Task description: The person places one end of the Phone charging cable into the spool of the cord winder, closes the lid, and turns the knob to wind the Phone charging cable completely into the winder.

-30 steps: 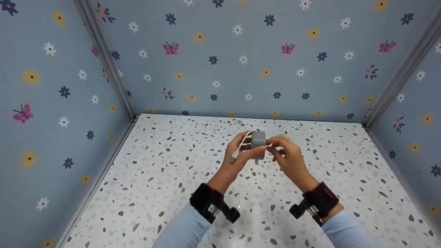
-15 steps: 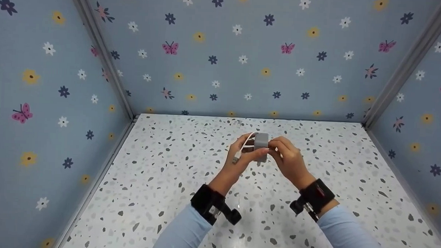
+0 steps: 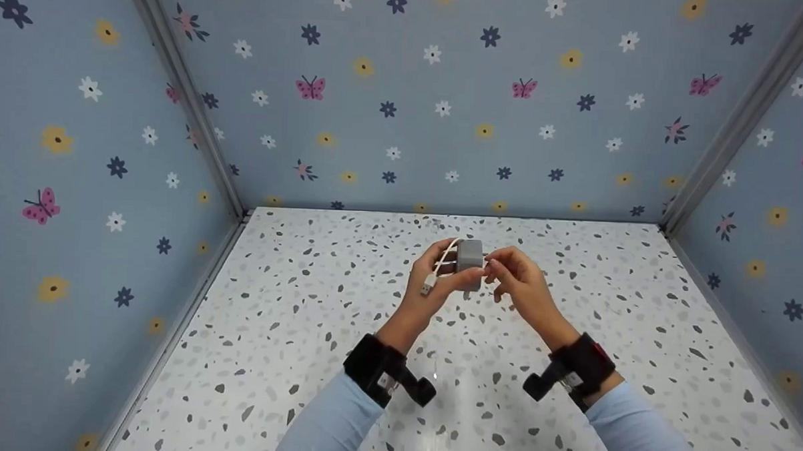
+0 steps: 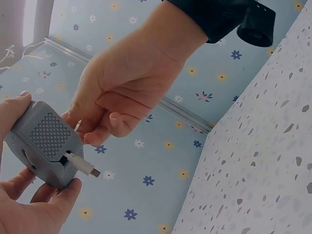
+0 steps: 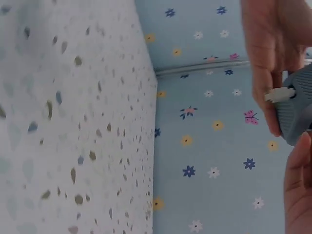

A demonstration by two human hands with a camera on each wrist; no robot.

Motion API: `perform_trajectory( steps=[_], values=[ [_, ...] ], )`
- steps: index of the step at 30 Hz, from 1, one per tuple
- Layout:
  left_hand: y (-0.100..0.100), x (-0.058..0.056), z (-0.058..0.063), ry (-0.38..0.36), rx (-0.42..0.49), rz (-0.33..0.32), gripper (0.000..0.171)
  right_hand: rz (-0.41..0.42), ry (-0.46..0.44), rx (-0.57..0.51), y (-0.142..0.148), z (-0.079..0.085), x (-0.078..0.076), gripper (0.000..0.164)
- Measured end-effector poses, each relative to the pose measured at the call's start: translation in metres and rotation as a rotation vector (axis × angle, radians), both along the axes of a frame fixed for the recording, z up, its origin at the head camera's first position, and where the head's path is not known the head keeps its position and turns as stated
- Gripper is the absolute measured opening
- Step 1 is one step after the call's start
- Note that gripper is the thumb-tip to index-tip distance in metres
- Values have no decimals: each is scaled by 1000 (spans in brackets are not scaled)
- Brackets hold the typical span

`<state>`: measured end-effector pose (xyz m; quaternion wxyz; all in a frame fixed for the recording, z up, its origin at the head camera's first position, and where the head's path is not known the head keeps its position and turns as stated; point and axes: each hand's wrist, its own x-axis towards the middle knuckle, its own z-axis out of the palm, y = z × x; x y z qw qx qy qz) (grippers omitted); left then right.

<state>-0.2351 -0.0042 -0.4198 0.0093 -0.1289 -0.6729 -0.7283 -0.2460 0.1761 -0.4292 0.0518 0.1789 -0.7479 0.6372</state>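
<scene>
A grey box with rounded edges is gripped in my left hand, raised off the table. White cable loops from its left side and ends in a USB plug over the left hand. In the left wrist view, the box shows a diamond-textured panel, and a white connector pokes out of a slot. My right hand is at the box's right side, thumb and forefinger pinching a small white cable end. A white plug protrudes from the box in the right wrist view.
A white speckled table lies under both hands. Blue flowered panels enclose it at the back and both sides, joined by grey metal posts. Each wrist wears a black camera strap.
The right hand pressed close to the box's side, then drew back slightly to the right with its fingers turned. The box shifted right a little and came back, still in the left hand.
</scene>
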Motion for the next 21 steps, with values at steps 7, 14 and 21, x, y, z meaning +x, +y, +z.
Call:
perform_trajectory(
  steps=[7,14,21],
  values=[
    [0,-2,-6,-8,13,-13,63,61,-177,-53,4,10,-2,20],
    [0,-1,-7,21,29,-17,62,20,186,119,5,5,-1,17],
    [2,0,-7,-3,0,-20,62,-43,86,35,-3,2,0,10]
  ],
)
